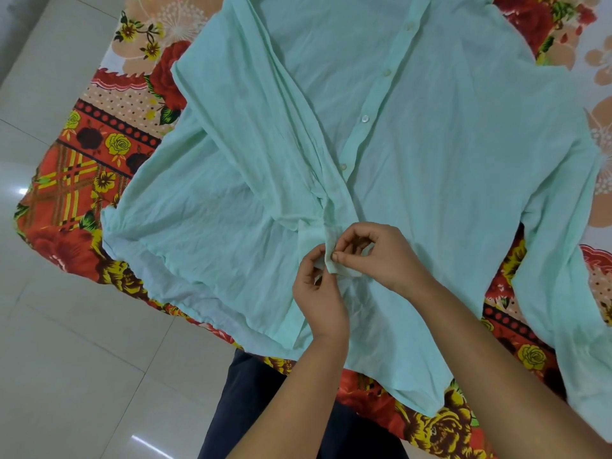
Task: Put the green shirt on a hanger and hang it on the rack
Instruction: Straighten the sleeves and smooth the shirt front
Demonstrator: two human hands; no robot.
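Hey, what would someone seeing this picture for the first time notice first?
The pale green shirt stands out first, spread front-up across most of the view on a loud red and yellow floral bedsheet. Next come the left hand and right hand at lower centre, both pinching the lower part of the shirt's button placket.
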